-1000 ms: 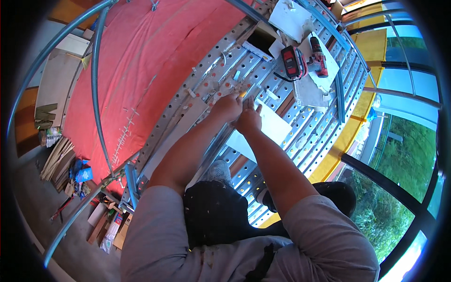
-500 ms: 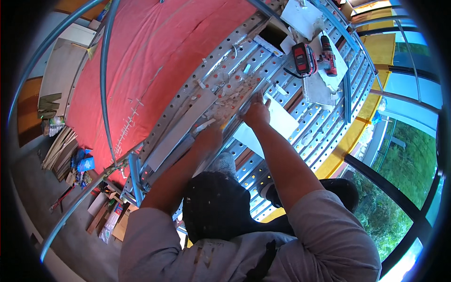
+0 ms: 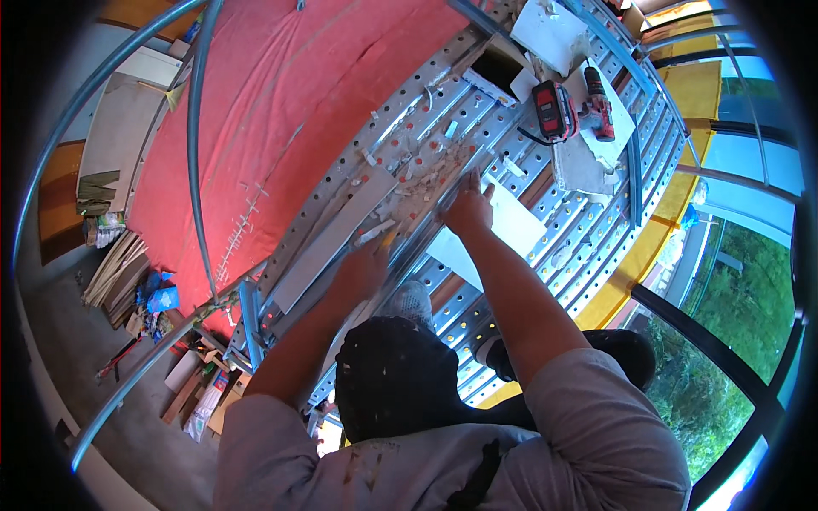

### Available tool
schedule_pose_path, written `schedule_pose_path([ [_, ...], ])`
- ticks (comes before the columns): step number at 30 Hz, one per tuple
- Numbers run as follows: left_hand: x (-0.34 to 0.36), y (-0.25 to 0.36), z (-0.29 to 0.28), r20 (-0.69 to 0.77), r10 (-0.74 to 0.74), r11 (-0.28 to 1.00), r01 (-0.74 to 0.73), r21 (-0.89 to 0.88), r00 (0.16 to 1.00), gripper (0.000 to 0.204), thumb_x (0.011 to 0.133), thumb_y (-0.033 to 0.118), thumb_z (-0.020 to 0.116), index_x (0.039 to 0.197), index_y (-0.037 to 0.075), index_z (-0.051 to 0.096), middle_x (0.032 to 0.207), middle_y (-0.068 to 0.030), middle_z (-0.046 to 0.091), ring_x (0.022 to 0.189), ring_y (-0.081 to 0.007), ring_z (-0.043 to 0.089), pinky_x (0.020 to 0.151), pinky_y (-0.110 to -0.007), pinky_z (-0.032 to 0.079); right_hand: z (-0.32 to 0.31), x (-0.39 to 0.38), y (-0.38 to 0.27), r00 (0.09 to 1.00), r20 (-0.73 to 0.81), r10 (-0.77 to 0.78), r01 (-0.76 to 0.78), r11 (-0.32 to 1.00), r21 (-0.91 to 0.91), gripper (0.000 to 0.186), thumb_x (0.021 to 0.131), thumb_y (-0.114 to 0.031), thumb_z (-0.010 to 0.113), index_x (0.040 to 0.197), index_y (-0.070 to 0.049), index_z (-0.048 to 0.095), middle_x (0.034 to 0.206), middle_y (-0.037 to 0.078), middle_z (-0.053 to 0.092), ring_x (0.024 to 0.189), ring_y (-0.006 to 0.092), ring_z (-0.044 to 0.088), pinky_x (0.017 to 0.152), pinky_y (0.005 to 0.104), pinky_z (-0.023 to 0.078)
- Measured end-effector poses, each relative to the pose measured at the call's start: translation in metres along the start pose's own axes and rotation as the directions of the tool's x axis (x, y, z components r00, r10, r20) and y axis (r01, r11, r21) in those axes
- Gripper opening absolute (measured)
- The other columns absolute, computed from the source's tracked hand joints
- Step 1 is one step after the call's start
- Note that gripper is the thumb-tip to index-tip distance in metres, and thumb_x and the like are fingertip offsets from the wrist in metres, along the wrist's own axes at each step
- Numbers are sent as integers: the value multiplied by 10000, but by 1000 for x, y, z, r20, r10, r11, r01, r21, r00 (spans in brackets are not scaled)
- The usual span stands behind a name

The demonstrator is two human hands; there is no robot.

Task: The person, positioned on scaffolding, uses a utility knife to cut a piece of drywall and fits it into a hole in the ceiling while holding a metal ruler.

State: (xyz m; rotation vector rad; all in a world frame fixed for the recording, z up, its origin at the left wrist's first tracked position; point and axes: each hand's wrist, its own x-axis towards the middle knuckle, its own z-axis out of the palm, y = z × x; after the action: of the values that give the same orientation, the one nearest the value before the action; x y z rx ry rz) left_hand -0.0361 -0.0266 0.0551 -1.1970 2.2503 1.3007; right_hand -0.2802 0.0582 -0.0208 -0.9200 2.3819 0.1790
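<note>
Forearms are entering from the lower edge, above a dark-clad knee (image 3: 392, 379) and a grey shoe toe (image 3: 411, 300), and are reaching up over a perforated metal scaffold deck (image 3: 511, 281). Left hand (image 3: 362, 271) is closing around a small tool with a yellowish tip (image 3: 385, 241); its kind cannot be told. Left hand is lying just beside a long grey strip (image 3: 328, 240) that is running diagonally along the deck. Right hand (image 3: 467, 207) is pressing down, fingers fairly close together, on a long metal profile (image 3: 426, 234) that is lying across the planks; whether the fingers are wrapping its edge cannot be told. White flat panel (image 3: 511, 223) is lying just right of the right hand. Scattered white chips and debris (image 3: 426, 166) are lying on the deck just beyond both hands. Farther off, a red and black cordless drill (image 3: 596, 106) and a red and black battery pack (image 3: 554, 111) are resting on pale sheet pieces (image 3: 588, 166). Red sheet (image 3: 290, 111) is covering the area left of the deck, beyond blue curved tubes (image 3: 198, 153)
</note>
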Motion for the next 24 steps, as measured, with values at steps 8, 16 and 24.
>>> schedule_pose_path([
  [8,138,89,32,-47,205,978,-207,-35,978,513,1019,388,426,1317,-1,578,1147,-304,660,1089,-450,640,964,-522,494,3,0,-7,997,54,47,-48,998,28,1167,732,-487,826,1599,-56,174,1692,67,95,1506,474,167,1074,580,444],
  [16,140,96,38,19,92,995,-93,43,996,540,1009,409,436,1340,7,579,1203,-279,655,1134,-429,631,1001,-493,483,9,3,0,1000,14,19,-19,1000,-1,1136,756,-497,798,1597,-53,177,1685,101,122,1507,457,188,1106,557,416],
  [24,39,12,28,57,35,998,-37,43,998,460,1014,367,429,1195,-15,611,1150,-296,658,1066,-458,635,955,-536,485,-19,-11,-14,992,101,-78,90,988,-126,1097,806,-521,729,1548,91,201,1665,198,147,1564,268,58,1245,538,116],
])
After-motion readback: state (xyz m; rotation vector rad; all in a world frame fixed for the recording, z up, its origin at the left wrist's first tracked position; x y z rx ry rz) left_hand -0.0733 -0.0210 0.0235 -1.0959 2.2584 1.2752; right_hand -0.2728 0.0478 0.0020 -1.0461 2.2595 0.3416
